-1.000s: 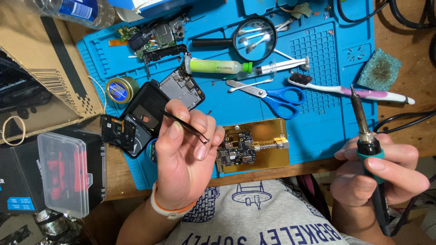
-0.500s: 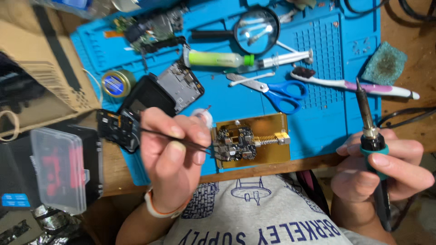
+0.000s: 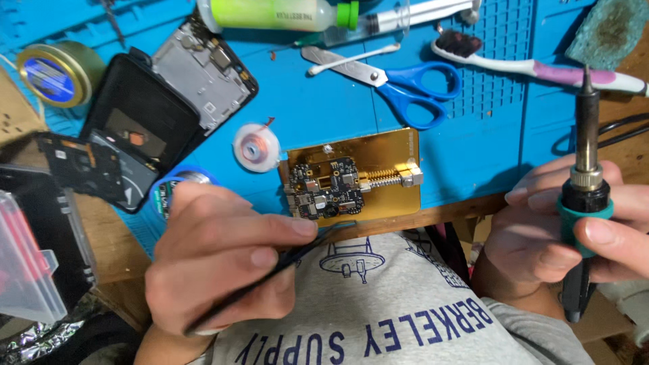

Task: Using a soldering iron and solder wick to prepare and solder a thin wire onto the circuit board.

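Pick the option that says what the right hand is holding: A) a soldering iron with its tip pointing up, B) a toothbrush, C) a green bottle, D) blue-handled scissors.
A: the right hand grips a soldering iron by its teal collar, metal tip upward, while the scissors, toothbrush and green bottle lie untouched on the blue mat.

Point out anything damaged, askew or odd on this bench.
The black phone lies opened, its grey inner frame tilted across it and a loose black part beside it. The green circuit board in the gold clamp holder overhangs the blue mat. Nothing spilled.
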